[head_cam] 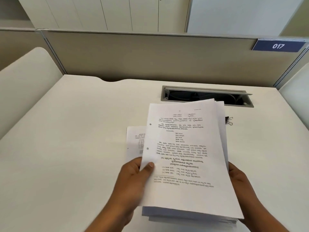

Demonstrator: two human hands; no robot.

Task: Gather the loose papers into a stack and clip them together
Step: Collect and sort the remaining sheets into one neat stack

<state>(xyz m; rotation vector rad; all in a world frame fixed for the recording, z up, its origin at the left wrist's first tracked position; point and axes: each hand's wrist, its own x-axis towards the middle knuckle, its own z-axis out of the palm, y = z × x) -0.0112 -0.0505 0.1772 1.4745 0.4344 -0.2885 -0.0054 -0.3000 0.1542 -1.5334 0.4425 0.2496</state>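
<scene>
1. The left hand (133, 178) pinched the lifted stack (184, 148), thumb on top; the right hand (240, 176) held its three-o'clock edge.
2. A loose sheet (134, 141) at nine o'clock probably needed adding before the edges were squared.
3. The binder clip (228, 120) lay at two o'clock.

Bright, even light leaves only faint shadows on the white desk (66, 148). Print on the papers (184, 148) is blurred; wide-angle distortion bends the edges.
</scene>
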